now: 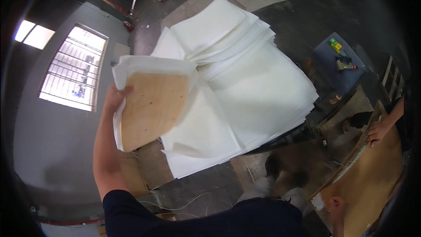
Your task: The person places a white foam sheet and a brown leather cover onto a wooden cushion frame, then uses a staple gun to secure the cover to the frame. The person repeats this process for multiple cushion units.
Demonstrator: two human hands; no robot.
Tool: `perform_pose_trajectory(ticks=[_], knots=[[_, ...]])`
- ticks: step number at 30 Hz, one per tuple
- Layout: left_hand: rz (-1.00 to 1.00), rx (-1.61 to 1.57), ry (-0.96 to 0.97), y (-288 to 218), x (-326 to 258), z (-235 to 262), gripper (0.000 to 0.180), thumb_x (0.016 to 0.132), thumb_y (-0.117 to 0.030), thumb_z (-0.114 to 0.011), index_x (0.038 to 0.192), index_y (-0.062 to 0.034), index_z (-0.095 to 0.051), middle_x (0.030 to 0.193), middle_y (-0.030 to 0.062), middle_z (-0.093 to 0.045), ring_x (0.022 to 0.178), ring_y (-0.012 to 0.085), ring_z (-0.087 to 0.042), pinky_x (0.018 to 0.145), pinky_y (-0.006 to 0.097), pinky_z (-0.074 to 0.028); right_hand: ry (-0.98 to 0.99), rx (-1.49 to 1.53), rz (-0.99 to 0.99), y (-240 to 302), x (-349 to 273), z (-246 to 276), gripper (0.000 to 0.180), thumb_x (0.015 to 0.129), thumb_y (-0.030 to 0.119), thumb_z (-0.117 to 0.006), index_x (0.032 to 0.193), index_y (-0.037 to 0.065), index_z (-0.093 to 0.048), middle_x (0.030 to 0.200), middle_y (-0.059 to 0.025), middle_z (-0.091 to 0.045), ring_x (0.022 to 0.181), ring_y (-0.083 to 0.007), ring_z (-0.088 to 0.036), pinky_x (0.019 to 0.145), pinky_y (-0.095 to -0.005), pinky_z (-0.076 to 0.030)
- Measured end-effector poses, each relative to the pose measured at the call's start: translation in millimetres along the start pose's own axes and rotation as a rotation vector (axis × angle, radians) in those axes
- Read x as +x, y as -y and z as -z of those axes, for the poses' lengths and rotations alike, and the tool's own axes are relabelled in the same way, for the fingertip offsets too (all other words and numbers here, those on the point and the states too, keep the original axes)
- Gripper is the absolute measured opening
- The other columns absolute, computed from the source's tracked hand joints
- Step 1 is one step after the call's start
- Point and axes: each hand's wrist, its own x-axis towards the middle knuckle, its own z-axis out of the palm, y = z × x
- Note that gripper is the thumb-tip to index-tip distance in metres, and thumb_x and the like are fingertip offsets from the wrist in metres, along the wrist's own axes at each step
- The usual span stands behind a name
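My left hand (115, 97) is raised at the left and grips the edge of a thin light-brown wooden panel (151, 107). A white foam sheet (149, 65) is folded over the panel's top and left edges. My right hand (336, 206) shows only partly at the lower right, touching the near edge of a large plywood board (372, 180); its fingers are hidden. Another person's hand (377, 132) rests on the far edge of that same board.
A wide, fanned-out pile of white foam sheets (254, 79) fills the middle. A small blue-grey table (340, 77) with tools stands at the right. A cardboard box (131, 173) and white cables (184, 204) lie on the dark floor. A barred window (74, 68) is at the left.
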Motion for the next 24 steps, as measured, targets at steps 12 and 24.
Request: perform_pose_trajectory(ticks=[12, 24], knots=[[-0.163, -0.518, -0.276, -174.1, -100.7, 42.0, 0.061, 0.097, -0.018, -0.081, 0.148, 0.0082, -0.06, 0.134, 0.018, -0.074, 0.12, 0.0259, -0.072, 0.103, 0.039, -0.057, 0.227, 0.026, 0.048, 15.1, 6.6, 27.6, 0.02, 0.1, 0.017, -0.075, 0.101, -0.002, -0.079, 0.076, -0.0081, -0.074, 0.066, -0.0166, -0.073, 0.058, -0.0343, -0.058], [-0.534, -0.964, -0.071, -428.6, -161.7, 105.4, 0.045, 0.104, -0.031, -0.078, 0.135, -0.0002, -0.072, 0.113, 0.013, -0.079, 0.097, 0.0251, -0.079, 0.094, 0.04, -0.064, 0.638, 0.516, 0.781, 273.7, 134.4, -299.7, 0.073, 0.092, 0.025, -0.087, 0.16, 0.012, -0.063, 0.121, -0.014, -0.08, 0.108, -0.0209, -0.074, 0.095, -0.0386, -0.061]])
